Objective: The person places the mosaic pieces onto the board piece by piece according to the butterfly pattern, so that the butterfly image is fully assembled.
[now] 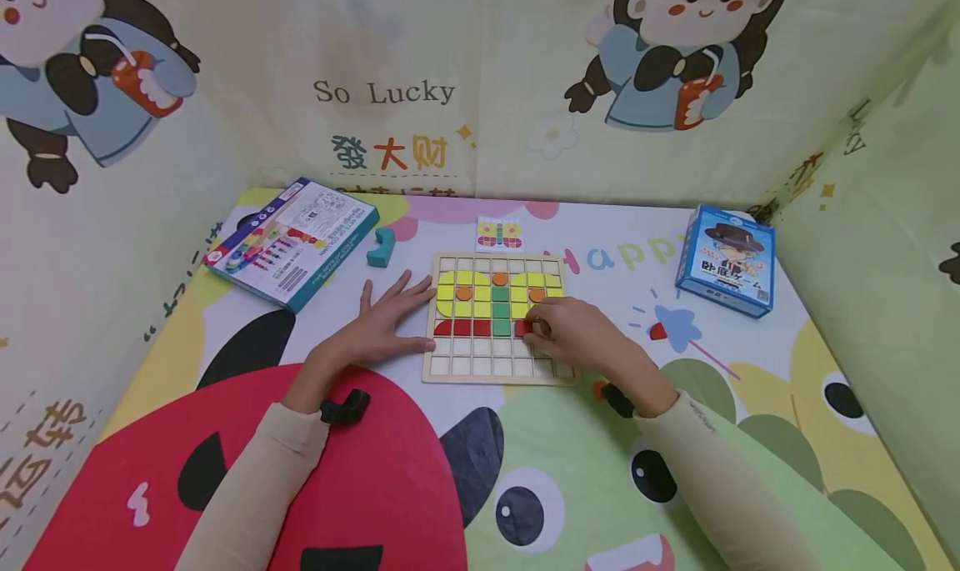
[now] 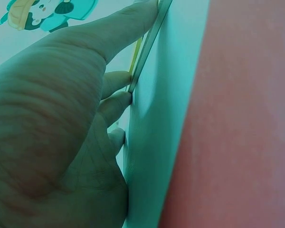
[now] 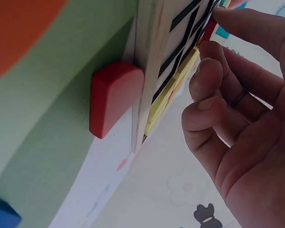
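A square wooden grid board [image 1: 498, 375] lies mid-table, its upper cells filled with yellow tiles [image 1: 462, 308], orange round pieces and a green column [image 1: 501, 308]. A row of red tiles [image 1: 472, 328] runs below the yellow ones. With fingers spread, my left hand [image 1: 375, 329] rests against the board's left edge, thumb and fingertips touching its frame. My right hand [image 1: 581, 333] is over the board's right side, its curled fingers and thumb pinching a red tile [image 3: 209, 31] at the red row. Part of that tile is hidden by the fingers.
A small pattern card [image 1: 498, 234] lies behind the board. At the back left are a boxed game [image 1: 292, 242] and a teal curved piece [image 1: 381, 247]; a blue box [image 1: 726, 260] stands back right. A loose red piece [image 3: 115, 97] and a blue piece [image 3: 2, 212] appear beside the board.
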{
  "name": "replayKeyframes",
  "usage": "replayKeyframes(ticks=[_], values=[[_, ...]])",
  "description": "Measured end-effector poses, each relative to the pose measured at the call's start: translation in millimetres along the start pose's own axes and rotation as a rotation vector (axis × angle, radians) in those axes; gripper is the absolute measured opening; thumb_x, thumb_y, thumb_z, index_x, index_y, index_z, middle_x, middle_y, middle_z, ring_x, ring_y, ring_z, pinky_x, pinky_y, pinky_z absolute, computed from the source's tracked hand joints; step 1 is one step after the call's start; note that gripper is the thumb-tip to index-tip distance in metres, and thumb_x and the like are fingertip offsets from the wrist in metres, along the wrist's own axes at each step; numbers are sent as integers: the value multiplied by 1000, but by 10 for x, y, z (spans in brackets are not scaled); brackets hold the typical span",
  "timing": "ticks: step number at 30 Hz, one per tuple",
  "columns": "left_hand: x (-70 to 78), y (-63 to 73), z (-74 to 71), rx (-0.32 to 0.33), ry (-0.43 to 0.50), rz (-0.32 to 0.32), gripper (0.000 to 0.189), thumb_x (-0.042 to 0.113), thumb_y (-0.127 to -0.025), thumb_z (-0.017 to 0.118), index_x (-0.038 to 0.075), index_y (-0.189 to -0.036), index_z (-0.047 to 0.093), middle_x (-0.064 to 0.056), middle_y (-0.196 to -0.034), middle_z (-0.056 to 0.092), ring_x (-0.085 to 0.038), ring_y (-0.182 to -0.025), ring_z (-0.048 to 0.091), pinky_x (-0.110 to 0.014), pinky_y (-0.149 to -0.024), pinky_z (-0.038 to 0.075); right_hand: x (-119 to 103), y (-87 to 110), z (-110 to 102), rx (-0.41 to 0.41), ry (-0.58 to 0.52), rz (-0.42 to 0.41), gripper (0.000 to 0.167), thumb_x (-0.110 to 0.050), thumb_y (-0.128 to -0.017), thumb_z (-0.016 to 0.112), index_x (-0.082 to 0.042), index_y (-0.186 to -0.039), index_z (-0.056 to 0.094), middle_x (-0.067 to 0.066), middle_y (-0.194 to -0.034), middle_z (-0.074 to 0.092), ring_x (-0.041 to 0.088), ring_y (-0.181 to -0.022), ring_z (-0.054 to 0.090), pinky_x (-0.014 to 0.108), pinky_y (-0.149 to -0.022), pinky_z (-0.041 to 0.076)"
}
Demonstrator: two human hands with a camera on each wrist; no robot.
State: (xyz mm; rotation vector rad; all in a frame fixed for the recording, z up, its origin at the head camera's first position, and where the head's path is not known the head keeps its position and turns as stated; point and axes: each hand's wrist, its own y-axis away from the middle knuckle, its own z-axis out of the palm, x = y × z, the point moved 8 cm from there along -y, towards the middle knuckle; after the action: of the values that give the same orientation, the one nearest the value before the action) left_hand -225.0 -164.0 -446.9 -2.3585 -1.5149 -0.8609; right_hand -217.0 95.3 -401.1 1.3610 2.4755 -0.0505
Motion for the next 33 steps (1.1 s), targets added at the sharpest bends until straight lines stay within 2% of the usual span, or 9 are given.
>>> replayKeyframes(ticks=[12,18,24,33], values=[[9,-1,-3,1,-8,-4,99,50,-86,82,24,-168,33,-6,-180,20,-38,-169,1,-78,-123,-18,-35,-41,23,2,46,0,36,-33,-93,83,-11,-121,78,-2,-82,67,15,-76,55,25,-64,44],[18,-9,1,-7,-12,-12,100,49,-86,83,25,-168,33,-4,-180,20,-36,-169,1,-77,-124,-18,-1,3,-8,3,14,9,35,-32,-94,82,-13,-124,78,-1,-86,70,16,-79,57,25,-66,47],[-1,-30,13,-8,-12,-14,99,50,-86,82,26,-168,32,-2,-180,20,-34,-169,0,-76,-124,-19,176,151,-125,17,-55,30,31,-29,-96,80,-13,-123,78,0,-89,70,16,-82,59,27,-71,52],[-13,-35,22,-7,-19,-11,101,51,-86,83,26,-168,31,-2,-180,20,-34,-169,0,-76,-124,-18,608,506,-337,50,-113,31,28,-20,-98,77,-9,-123,77,-2,-86,69,13,-78,57,25,-66,50]])
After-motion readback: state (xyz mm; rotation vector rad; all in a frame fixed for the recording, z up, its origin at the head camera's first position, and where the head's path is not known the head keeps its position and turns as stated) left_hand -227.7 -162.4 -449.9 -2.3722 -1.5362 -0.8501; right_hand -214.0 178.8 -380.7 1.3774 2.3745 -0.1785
